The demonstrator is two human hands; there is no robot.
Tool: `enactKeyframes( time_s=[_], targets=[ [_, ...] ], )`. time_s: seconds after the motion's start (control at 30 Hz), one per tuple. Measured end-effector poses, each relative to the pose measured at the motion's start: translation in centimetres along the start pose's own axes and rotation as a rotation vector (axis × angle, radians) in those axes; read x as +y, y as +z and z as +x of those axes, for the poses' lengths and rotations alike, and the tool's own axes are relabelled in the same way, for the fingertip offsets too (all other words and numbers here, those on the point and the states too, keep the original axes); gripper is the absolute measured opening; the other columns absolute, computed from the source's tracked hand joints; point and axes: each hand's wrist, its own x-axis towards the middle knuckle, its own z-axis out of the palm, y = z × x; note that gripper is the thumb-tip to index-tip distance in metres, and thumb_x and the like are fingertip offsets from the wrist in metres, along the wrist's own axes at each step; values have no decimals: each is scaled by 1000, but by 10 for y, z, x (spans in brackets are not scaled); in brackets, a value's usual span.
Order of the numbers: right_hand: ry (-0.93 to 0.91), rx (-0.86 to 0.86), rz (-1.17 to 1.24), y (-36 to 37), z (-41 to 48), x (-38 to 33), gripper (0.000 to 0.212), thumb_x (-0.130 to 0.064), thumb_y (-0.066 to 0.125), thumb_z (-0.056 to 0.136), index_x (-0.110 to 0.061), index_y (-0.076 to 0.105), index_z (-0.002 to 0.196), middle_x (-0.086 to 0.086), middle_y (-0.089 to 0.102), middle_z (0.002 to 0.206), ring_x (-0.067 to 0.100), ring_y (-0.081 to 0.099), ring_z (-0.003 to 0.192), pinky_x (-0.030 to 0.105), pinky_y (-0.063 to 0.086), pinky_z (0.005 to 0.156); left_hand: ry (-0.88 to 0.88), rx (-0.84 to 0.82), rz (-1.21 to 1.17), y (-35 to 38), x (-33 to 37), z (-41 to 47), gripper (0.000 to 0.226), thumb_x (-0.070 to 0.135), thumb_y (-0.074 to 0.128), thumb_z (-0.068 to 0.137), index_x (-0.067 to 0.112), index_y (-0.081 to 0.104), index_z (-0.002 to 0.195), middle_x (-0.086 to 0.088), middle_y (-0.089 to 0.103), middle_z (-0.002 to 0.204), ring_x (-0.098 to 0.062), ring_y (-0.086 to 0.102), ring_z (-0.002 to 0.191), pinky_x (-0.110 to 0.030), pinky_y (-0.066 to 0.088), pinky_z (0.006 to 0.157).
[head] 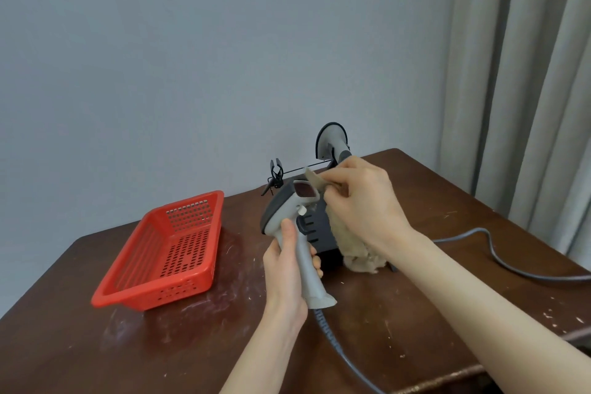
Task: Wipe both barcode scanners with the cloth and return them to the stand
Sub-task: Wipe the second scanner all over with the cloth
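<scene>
Pinching cloth (355,253) against the held scanner (281,214), the right hand (361,201) obscures the stand (315,227).

A grey scanner (307,265) with a dark head is held upright by its handle in front of the dark stand (316,227), its reddish window facing up. A beige cloth (355,256) touches the window's edge and hangs beside it. The second scanner (332,137) sits on the stand behind, head up.

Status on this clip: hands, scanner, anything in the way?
Left hand grips scanner by handle, lifted. Right hand pinches cloth at its window end. Second scanner behind, by stand. Nothing in the way.
</scene>
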Motion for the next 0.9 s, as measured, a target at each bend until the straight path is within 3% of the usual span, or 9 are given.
enactKeyframes(
  time_s=[0.1, 0.2, 0.3, 0.37, 0.57, 0.73, 0.9],
  targets=[
    [-56, -33, 109, 8, -7, -9, 24, -5, 56, 84, -18, 75, 88, -1, 56, 81, 14, 52, 71, 33, 47, 68, 21, -22, -3, 5, 0, 0, 55, 54, 56, 81, 3, 59, 98, -9, 59, 65, -20, 55, 52, -31, 47, 48],
    [-67, -41, 158, 13, -8, -6, 24, -5, 56, 85, -18, 75, 92, 0, 55, 81, 15, 51, 70, 30, 45, 65, 37, -19, 12, 6, 1, 2, 60, 58, 56, 76, 7, 64, 107, -14, 71, 82, -30, 68, 71, -41, 56, 69],
    [-74, -49, 78, 16, -7, -2, 25, -3, 53, 83, -17, 74, 88, -2, 53, 82, 19, 51, 68, 33, 45, 61, 3, -4, 19, 4, 1, 1, 62, 57, 55, 83, 0, 61, 106, -10, 61, 64, -22, 58, 52, -32, 49, 50],
    [-50, -50, -4, 16, -6, 2, 28, -5, 52, 85, -20, 74, 96, -1, 53, 85, 23, 52, 70, 35, 45, 61, -15, 2, 9, 4, 0, 0, 58, 55, 54, 84, 0, 59, 102, -7, 55, 58, -18, 51, 46, -28, 44, 44],
    [-44, -81, -125, 12, -6, 5, 35, -8, 50, 89, -26, 68, 114, 0, 52, 93, 26, 53, 75, 35, 45, 61, -25, -34, -17, 4, 3, -1, 55, 57, 57, 75, 5, 56, 95, -6, 52, 57, -16, 48, 44, -25, 42, 41],
    [150, -144, -328, -8, 8, 10, 21, -15, 47, 88, -16, 66, 97, 7, 56, 96, 35, 57, 86, 35, 44, 68, -107, -49, -113, 2, 1, -1, 49, 55, 56, 79, 7, 55, 88, -4, 51, 56, -14, 45, 41, -23, 38, 39],
    [314, -139, -231, -20, 10, 31, 13, -12, 41, 87, -16, 53, 92, 2, 57, 80, 28, 50, 73, 33, 35, 58, -138, -176, -236, -7, 7, 3, 52, 58, 54, 70, 10, 52, 89, -3, 48, 58, -11, 41, 37, -21, 37, 35]
  ],
)
